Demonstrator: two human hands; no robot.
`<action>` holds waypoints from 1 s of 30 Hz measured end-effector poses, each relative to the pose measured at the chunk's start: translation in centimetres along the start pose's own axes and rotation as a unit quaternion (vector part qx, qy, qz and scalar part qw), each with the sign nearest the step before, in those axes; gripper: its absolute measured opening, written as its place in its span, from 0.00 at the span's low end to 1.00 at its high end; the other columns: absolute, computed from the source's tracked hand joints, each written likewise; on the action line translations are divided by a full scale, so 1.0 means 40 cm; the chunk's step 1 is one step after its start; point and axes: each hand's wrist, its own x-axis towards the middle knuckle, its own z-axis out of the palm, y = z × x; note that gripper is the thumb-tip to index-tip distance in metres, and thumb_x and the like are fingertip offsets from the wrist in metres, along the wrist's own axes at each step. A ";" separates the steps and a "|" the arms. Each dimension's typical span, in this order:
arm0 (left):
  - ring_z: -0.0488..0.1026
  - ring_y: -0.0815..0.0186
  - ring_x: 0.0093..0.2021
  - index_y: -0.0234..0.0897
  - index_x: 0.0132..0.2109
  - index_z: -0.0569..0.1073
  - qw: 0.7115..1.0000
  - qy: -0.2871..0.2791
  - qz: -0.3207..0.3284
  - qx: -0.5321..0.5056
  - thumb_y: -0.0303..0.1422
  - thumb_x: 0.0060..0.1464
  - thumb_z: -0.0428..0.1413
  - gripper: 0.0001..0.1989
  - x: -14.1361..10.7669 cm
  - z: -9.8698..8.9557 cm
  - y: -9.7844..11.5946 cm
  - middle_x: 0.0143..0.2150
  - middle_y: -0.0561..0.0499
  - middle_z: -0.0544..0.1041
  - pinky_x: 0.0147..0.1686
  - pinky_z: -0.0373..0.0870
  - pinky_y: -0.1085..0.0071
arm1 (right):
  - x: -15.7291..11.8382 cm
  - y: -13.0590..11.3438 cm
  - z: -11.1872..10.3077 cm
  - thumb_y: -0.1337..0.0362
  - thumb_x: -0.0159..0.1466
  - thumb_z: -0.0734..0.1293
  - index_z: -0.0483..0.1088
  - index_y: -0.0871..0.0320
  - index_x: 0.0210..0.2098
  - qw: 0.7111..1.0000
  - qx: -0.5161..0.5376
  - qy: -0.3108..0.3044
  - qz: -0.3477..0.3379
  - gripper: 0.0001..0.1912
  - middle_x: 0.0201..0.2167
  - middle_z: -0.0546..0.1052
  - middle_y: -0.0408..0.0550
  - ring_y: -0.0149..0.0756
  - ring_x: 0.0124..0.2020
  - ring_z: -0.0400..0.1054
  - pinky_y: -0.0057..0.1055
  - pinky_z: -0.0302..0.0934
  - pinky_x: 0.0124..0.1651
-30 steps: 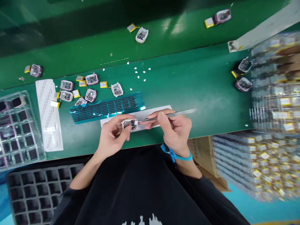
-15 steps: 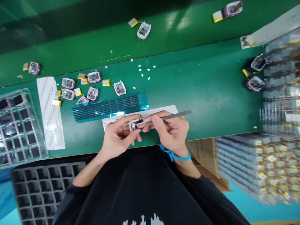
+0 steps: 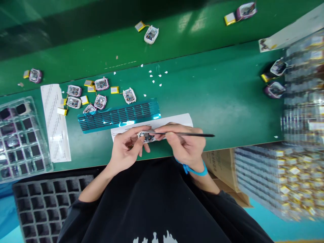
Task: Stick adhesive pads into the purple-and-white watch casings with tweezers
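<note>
My left hand (image 3: 126, 146) is closed around a small white watch case (image 3: 147, 136), whose open side shows a circuit board; the fingers hide part of it. In my right hand (image 3: 186, 143) is a pair of slim dark tweezers (image 3: 193, 134), pinched between thumb and fingers. Their tips reach the upper edge of the case. Under both hands lies a white paper sheet (image 3: 177, 119). Just beyond it is a blue film strip (image 3: 118, 114) with rows of dark pieces.
Several open watch cases (image 3: 101, 83) with yellow batteries (image 3: 114, 89) lie at left. More, including a white case (image 3: 151, 34), sit on the far green belt (image 3: 101, 50). A clear tray (image 3: 27, 135) stands left, a black tray (image 3: 48, 202) below, stacked trays (image 3: 291, 182) right.
The tweezers have swung nearer level, their outer end lower, and turned to a narrow dark edge. The watch case has tilted in my left hand. Cases on the far belt have shifted left.
</note>
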 end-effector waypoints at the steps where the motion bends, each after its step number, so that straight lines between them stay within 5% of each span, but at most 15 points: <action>1: 0.72 0.71 0.19 0.34 0.54 0.78 1.000 0.002 0.000 0.016 0.32 0.67 0.56 0.12 0.002 -0.004 0.002 0.24 0.52 0.79 0.18 0.67 0.76 | 0.008 0.004 -0.012 0.62 0.73 0.65 0.81 0.54 0.46 1.000 0.001 0.011 -0.016 0.11 0.36 0.85 0.47 0.37 0.32 0.80 0.34 0.76 0.34; 6: 0.83 0.64 0.36 0.38 0.53 0.76 0.987 -0.018 0.070 0.145 0.32 0.67 0.56 0.10 0.053 -0.045 0.018 0.45 0.45 0.85 0.31 0.76 0.71 | 0.090 0.044 -0.058 0.63 0.72 0.66 0.81 0.48 0.49 0.991 -0.129 -0.015 -0.028 0.11 0.44 0.85 0.44 0.38 0.39 0.79 0.36 0.74 0.41; 10: 0.79 0.56 0.54 0.38 0.49 0.76 0.907 -0.012 0.218 0.360 0.27 0.67 0.54 0.08 0.119 -0.081 -0.012 0.51 0.46 0.84 0.54 0.72 0.58 | 0.149 0.103 -0.054 0.63 0.73 0.65 0.81 0.53 0.48 0.979 -0.174 -0.095 -0.041 0.11 0.47 0.84 0.46 0.38 0.43 0.79 0.38 0.72 0.45; 14: 0.76 0.56 0.57 0.37 0.49 0.75 0.862 0.001 0.262 0.434 0.25 0.68 0.52 0.09 0.149 -0.087 -0.065 0.53 0.46 0.83 0.55 0.67 0.57 | 0.161 0.141 -0.048 0.63 0.74 0.63 0.80 0.54 0.50 0.973 -0.192 -0.122 -0.043 0.13 0.48 0.84 0.46 0.38 0.41 0.77 0.40 0.71 0.47; 18: 0.74 0.57 0.58 0.38 0.49 0.74 0.863 -0.014 0.254 0.436 0.27 0.69 0.51 0.08 0.151 -0.084 -0.082 0.54 0.47 0.83 0.57 0.65 0.58 | 0.154 0.156 -0.041 0.63 0.74 0.64 0.80 0.52 0.49 0.961 -0.230 -0.125 -0.087 0.12 0.46 0.85 0.44 0.37 0.40 0.77 0.39 0.72 0.44; 21: 0.73 0.55 0.58 0.38 0.48 0.75 0.862 -0.016 0.243 0.444 0.28 0.69 0.51 0.08 0.157 -0.085 -0.083 0.52 0.45 0.83 0.55 0.65 0.57 | 0.152 0.163 -0.031 0.67 0.73 0.64 0.79 0.53 0.50 0.920 -0.326 -0.125 -0.181 0.12 0.42 0.85 0.44 0.36 0.36 0.75 0.34 0.71 0.37; 26: 0.74 0.54 0.55 0.39 0.46 0.76 0.860 -0.030 0.286 0.422 0.26 0.66 0.51 0.09 0.145 -0.076 -0.063 0.52 0.46 0.83 0.57 0.65 0.52 | 0.194 0.125 -0.044 0.72 0.72 0.65 0.75 0.52 0.57 0.878 -0.390 -0.036 -0.276 0.17 0.47 0.84 0.43 0.34 0.34 0.74 0.33 0.73 0.37; 28: 0.76 0.55 0.54 0.40 0.46 0.76 0.878 -0.020 0.328 0.348 0.27 0.65 0.52 0.08 0.135 -0.072 -0.032 0.51 0.47 0.84 0.60 0.64 0.50 | 0.222 0.092 -0.053 0.70 0.72 0.65 0.73 0.48 0.59 0.875 -0.380 -0.001 -0.299 0.19 0.48 0.84 0.41 0.34 0.33 0.74 0.35 0.73 0.38; 30: 0.79 0.57 0.51 0.41 0.46 0.76 0.927 0.050 0.314 0.200 0.30 0.67 0.52 0.08 0.138 -0.075 0.007 0.48 0.47 0.85 0.57 0.69 0.53 | 0.245 0.061 -0.052 0.69 0.72 0.66 0.70 0.45 0.62 0.872 -0.367 0.018 -0.324 0.21 0.50 0.83 0.41 0.35 0.33 0.75 0.36 0.74 0.39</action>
